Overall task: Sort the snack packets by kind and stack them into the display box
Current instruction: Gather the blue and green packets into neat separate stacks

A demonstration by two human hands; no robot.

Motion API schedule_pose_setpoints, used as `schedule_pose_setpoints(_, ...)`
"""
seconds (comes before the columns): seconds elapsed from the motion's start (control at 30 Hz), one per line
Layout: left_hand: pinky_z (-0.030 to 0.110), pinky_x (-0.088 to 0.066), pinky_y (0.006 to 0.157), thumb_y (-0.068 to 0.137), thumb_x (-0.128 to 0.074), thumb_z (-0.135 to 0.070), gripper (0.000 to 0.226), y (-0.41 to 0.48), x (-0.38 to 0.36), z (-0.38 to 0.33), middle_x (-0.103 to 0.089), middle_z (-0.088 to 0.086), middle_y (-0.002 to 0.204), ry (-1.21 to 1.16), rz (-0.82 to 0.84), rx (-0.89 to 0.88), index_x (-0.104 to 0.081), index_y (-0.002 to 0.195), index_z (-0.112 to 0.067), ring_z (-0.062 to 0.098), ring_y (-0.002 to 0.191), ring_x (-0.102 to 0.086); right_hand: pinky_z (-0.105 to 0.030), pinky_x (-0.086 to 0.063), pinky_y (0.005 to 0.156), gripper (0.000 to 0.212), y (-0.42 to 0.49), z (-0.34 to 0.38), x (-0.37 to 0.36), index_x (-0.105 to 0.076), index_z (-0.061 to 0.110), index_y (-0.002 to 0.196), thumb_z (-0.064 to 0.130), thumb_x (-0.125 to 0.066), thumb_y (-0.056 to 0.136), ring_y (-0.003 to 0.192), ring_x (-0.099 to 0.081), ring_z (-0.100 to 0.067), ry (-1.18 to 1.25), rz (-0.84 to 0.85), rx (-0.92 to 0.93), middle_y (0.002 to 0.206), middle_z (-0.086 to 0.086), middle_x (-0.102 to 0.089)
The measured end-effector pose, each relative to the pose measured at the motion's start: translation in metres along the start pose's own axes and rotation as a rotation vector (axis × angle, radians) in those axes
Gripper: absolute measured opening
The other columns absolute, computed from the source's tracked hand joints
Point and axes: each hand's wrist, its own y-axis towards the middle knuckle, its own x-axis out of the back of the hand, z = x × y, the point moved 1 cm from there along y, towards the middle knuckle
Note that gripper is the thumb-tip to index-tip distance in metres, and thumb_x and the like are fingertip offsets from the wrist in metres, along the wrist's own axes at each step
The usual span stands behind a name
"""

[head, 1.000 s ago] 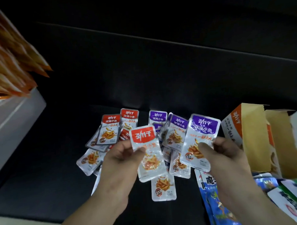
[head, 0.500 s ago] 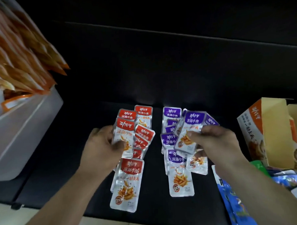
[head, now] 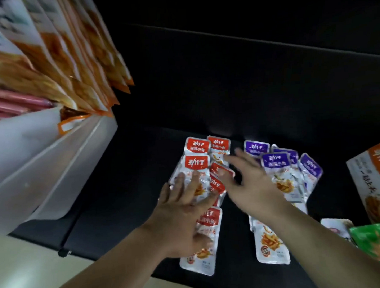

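Several red-topped silver snack packets [head: 197, 159] lie in a loose pile at centre-left of the black surface [head: 132, 190]. Several purple-topped packets [head: 276, 162] lie in a pile to their right. My left hand [head: 185, 211] rests flat, fingers spread, on the red packets, with one red packet [head: 203, 243] under its palm. My right hand [head: 247, 180] reaches leftward across the gap, fingers apart, its tips touching the red pile. Neither hand holds a packet. The orange display box [head: 373, 179] stands at the right edge, partly out of frame.
A white shelf bin [head: 44, 161] with hanging orange snack bags [head: 78, 61] juts in at upper left. A green packet [head: 376, 242] and another packet [head: 334, 226] lie at lower right. A silver packet [head: 270, 242] lies below the purple pile. The pale floor shows at bottom left.
Both hands have let go of the packets they held. The left hand now lies flat on the red pile, and the right hand has swung left from the purple pile. The camera has shifted left.
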Motion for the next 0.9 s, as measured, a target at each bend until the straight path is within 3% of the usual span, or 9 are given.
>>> schedule_pose_setpoints(0.1, 0.056, 0.013, 0.125, 0.092, -0.050, -0.069, 0.097, -0.002, -0.007, 0.007, 0.052, -0.005, 0.156, 0.003, -0.044, -0.020, 0.029, 0.149, -0.058, 0.027, 0.145, 0.047, -0.040, -0.015, 0.127, 0.057, 0.019, 0.019, -0.035, -0.032, 0.034, 0.159, 0.052, -0.039, 0.106, 0.159, -0.003, -0.019, -0.072, 0.225, -0.057, 0.172, 0.006, -0.012)
schedule_pose_setpoints(0.17, 0.054, 0.012, 0.126, 0.094, -0.049, -0.068, 0.095, -0.004, -0.008, 0.014, 0.048, -0.005, 0.159, -0.015, -0.054, -0.021, 0.026, 0.150, -0.056, 0.025, 0.146, 0.046, -0.040, 0.000, 0.126, 0.060, 0.026, 0.027, -0.048, -0.020, 0.031, 0.163, 0.053, -0.030, 0.108, 0.158, 0.013, -0.021, -0.121, 0.298, -0.130, 0.173, 0.007, 0.000)
schedule_pose_setpoints(0.4, 0.051, 0.016, 0.126, 0.095, -0.057, -0.053, 0.094, -0.033, 0.002, 0.073, 0.045, -0.016, 0.159, -0.074, -0.097, 0.070, 0.017, 0.153, -0.060, 0.018, 0.146, 0.046, -0.037, 0.003, 0.125, 0.059, 0.038, 0.063, -0.091, -0.024, 0.035, 0.162, 0.053, -0.035, 0.107, 0.157, 0.014, -0.009, 0.145, 0.306, -0.118, 0.171, 0.018, -0.005)
schedule_pose_setpoints(0.53, 0.045, 0.020, 0.125, 0.096, -0.060, -0.038, 0.097, -0.052, 0.017, 0.110, 0.044, -0.014, 0.161, -0.090, -0.066, 0.205, 0.014, 0.157, -0.055, 0.019, 0.146, 0.046, -0.048, -0.010, 0.129, 0.052, 0.057, 0.095, -0.127, -0.040, 0.036, 0.155, 0.050, -0.040, 0.105, 0.158, 0.000, -0.015, 0.257, 0.313, -0.060, 0.166, 0.016, -0.025)
schedule_pose_setpoints(0.67, 0.044, 0.015, 0.127, 0.094, -0.061, -0.018, 0.105, -0.066, 0.030, 0.131, 0.042, -0.012, 0.161, -0.122, -0.022, 0.286, 0.016, 0.158, -0.050, 0.017, 0.145, 0.043, -0.048, -0.025, 0.124, 0.037, 0.064, 0.129, -0.151, -0.058, 0.037, 0.137, 0.041, -0.046, 0.103, 0.153, -0.021, -0.019, 0.362, 0.318, -0.029, 0.147, 0.014, -0.041)
schedule_pose_setpoints(0.8, 0.046, 0.011, 0.129, 0.090, -0.061, -0.019, 0.109, -0.067, 0.027, 0.132, 0.037, -0.013, 0.164, -0.131, -0.088, 0.266, 0.018, 0.149, -0.063, 0.018, 0.149, 0.039, -0.034, -0.051, 0.104, 0.027, 0.054, 0.130, -0.138, -0.065, 0.038, 0.121, 0.028, -0.056, 0.097, 0.121, -0.057, -0.009, 0.437, 0.220, 0.009, 0.132, 0.012, -0.055)
schedule_pose_setpoints(0.83, 0.045, 0.009, 0.129, 0.088, -0.062, -0.020, 0.109, -0.064, 0.027, 0.127, 0.035, -0.014, 0.165, -0.148, -0.137, 0.245, 0.017, 0.144, -0.070, 0.017, 0.151, 0.037, -0.031, -0.052, 0.102, 0.031, 0.050, 0.124, -0.127, -0.065, 0.038, 0.125, 0.024, -0.057, 0.098, 0.117, -0.058, -0.007, 0.405, 0.161, 0.035, 0.128, 0.014, -0.057)
schedule_pose_setpoints(0.9, 0.039, 0.005, 0.129, 0.085, -0.061, -0.022, 0.098, -0.055, 0.027, 0.109, 0.031, -0.016, 0.165, -0.212, -0.247, 0.196, -0.001, 0.148, -0.068, 0.016, 0.153, 0.031, -0.027, -0.049, 0.105, 0.033, 0.036, 0.105, -0.097, -0.062, 0.036, 0.131, 0.025, -0.058, 0.100, 0.119, -0.057, -0.003, 0.351, 0.077, 0.030, 0.129, 0.018, -0.057)
